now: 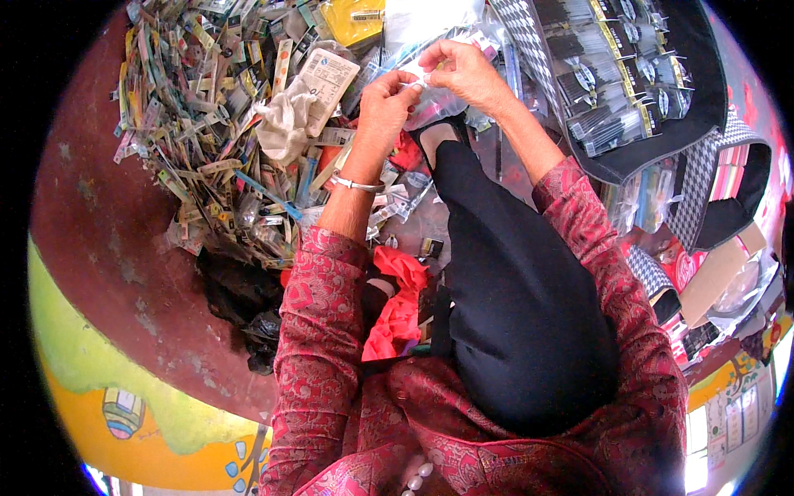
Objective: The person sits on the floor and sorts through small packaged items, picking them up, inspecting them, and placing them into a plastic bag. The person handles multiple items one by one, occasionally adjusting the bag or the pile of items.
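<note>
Head view: clear packet (430, 97) between both hands' fingertips.

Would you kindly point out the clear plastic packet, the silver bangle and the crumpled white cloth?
clear plastic packet (438, 101), head view, lower part below the fingers.
silver bangle (354, 183), head view, band across the left wrist.
crumpled white cloth (285, 124), head view, its middle folds.

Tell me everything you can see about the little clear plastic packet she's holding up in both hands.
The clear plastic packet is a small, thin, see-through pouch, glossy and crinkled. It is held up between both hands: the left hand pinches its left end with the fingertips, the right hand pinches its upper edge. It hangs above the black-clad knee, in front of the heap of small packaged items. What is inside it is too small to tell.
</note>
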Motion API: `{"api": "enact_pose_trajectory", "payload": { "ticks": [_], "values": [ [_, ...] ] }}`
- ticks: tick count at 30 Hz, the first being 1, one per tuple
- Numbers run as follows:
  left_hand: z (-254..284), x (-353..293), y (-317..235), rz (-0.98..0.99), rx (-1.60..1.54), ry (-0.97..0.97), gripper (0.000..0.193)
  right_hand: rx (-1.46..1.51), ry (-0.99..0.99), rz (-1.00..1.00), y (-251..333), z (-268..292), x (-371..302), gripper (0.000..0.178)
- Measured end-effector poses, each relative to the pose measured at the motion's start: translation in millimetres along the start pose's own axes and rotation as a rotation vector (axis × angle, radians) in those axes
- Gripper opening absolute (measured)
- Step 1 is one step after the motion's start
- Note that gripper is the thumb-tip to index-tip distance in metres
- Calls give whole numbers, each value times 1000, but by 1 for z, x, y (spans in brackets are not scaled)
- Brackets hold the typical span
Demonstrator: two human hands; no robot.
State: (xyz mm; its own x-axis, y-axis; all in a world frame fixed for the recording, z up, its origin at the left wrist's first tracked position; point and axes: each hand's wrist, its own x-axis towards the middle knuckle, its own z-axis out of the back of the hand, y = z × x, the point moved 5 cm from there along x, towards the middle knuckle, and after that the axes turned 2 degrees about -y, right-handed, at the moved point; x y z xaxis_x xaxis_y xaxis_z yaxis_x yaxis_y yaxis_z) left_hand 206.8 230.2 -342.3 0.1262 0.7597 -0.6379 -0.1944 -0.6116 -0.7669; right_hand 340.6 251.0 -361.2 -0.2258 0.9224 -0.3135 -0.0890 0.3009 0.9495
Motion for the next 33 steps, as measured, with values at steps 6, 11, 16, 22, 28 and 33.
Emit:
{"api": "enact_pose_trajectory", "payload": {
  "ticks": [6,11,16,22,28,33],
  "values": [
    [0,2,2,56,-73,-9,10,-147,-100,-5,3,7,-5,17],
    [3,6,8,113,-161,-49,9,-217,-367,48,22,12,-28,16],
    [3,5,6,92,-167,-28,9,-481,-365,102,31,-7,-47,14],
    [3,5,7,63,-163,2,9,-526,-431,119,33,-11,-44,14],
    [2,4,6,25,-130,16,9,-549,-414,126,28,-12,-39,11],
    [15,9,7,77,-86,35,14,-517,-419,104,24,-10,-38,10]
  ]
}}
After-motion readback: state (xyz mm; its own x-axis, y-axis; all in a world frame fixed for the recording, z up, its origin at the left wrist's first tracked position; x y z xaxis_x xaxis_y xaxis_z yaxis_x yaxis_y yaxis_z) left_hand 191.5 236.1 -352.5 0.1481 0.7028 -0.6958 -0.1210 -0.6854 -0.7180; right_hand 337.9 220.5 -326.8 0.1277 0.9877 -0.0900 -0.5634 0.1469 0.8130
